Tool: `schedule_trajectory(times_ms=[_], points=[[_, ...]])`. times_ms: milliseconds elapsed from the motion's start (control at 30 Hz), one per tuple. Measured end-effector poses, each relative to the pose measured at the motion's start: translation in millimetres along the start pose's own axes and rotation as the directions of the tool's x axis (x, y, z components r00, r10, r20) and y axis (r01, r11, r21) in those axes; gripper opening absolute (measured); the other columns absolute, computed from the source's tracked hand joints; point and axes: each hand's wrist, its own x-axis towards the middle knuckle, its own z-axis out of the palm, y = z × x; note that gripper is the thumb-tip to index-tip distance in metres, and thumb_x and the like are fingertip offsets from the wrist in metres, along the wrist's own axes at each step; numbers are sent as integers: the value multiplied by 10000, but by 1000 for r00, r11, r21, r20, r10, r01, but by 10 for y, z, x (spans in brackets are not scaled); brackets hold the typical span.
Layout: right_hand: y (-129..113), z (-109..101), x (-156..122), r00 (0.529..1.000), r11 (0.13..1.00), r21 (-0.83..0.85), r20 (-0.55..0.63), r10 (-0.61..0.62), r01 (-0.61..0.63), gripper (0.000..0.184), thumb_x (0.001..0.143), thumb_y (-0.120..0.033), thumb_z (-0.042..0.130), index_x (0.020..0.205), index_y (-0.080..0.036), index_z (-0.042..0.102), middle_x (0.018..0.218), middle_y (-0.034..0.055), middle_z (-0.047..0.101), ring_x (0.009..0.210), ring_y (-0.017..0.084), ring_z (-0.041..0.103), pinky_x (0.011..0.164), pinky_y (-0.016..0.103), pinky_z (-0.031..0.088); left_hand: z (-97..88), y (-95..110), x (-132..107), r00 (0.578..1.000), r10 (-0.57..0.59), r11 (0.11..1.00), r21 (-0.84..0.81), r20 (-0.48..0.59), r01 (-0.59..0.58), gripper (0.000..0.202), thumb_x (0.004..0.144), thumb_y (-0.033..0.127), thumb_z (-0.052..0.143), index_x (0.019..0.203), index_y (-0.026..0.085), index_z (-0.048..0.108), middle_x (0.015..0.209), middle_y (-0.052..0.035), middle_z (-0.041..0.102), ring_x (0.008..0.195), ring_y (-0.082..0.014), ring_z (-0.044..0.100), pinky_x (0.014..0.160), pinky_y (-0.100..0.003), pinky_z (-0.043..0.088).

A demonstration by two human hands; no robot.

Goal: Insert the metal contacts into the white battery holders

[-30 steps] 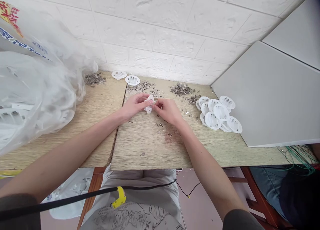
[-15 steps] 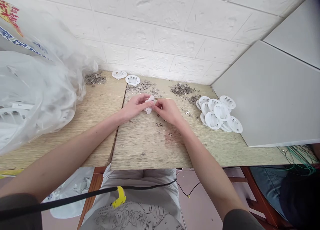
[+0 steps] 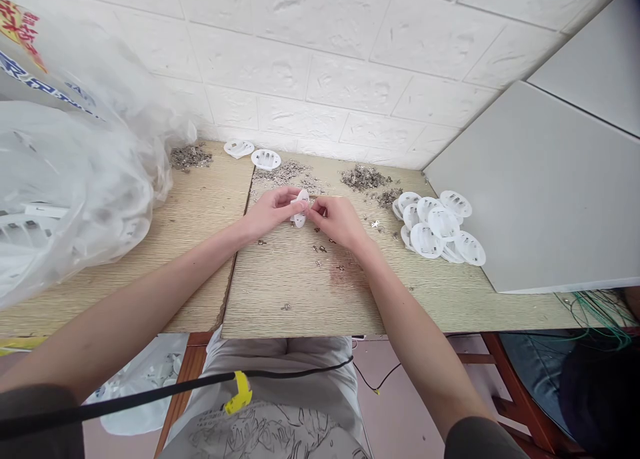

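Pinched between thumb and fingers of the left hand point(image 3: 273, 212): 1 white plastic disc point(image 3: 301, 208), held on edge just above the wooden table point(image 3: 295, 292), about mid-table toward the far side. Closed in against the disc's right face, the right hand point(image 3: 337, 220), fingertips drawn together as if on a tiny metal clip, though too small to tell whether anything sits between them. Judged as the fitting step: a metal contact being pressed into a slot of the disc, with the disc steadied from the left. Called for next, by that reading: a firm, straight push from the right fingertips while the left pinch keeps the disc from twisting, then a check that the piece has seated. Scattered on the table just near of the hands, loose metal clips point(image 3: 320, 249). Farther off, toward the wall, several heaps of metal clips point(image 3: 364, 177), and 2 more white discs point(image 3: 253, 154) lying flat at the far edge. To the right, well apart from the hands, a pile of white discs point(image 3: 437, 227), overlapping, beside a grey panel point(image 3: 540, 199). At far left, a large clear plastic bag point(image 3: 70, 172) holding more white parts.
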Motion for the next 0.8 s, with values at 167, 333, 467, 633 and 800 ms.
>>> schedule_trajectory(times_ms=[167,333,467,633,800], points=[[-9,-15,-3,1000,1000,-2,1,11,-11,236,872,-309,561,693,-164,613,658,22,634,589,124,469,566,256,287,-8,-15,5,1000,-8,1000,-16,-16,7,418,703,453,759,1000,170,679,940,-71,725,865,-198,667,789,-335,508],[3,14,7,1000,999,-36,-14,-15,15,244,879,-313,557,688,-167,596,649,20,622,580,123,455,571,259,280,-10,-29,7,1000,-7,1000,1,-23,7,414,719,450,752,1020,178,671,977,-77,727,901,-203,670,809,-341,514],[21,40,16,999,997,-70,-24,-25,23,239,883,-304,554,688,-170,588,651,16,611,590,129,454,581,263,281,6,-25,2,998,-4,1000,8,-57,4,423,684,405,790,1029,190,677,1025,-76,728,936,-215,674,838,-358,523],[33,62,19,999,999,-34,-30,-39,38,238,880,-296,555,679,-171,575,636,7,589,591,127,445,581,258,283,15,4,-17,997,-23,1000,2,-80,23,439,654,393,814,1019,183,690,986,-81,739,906,-220,681,840,-375,525],[36,68,24,998,998,48,-37,-49,51,241,879,-289,557,670,-169,560,628,4,589,585,123,451,575,249,292,10,7,-22,994,-56,998,-39,-93,53,467,648,405,818,1024,167,678,963,-87,739,851,-204,679,771,-348,529]])
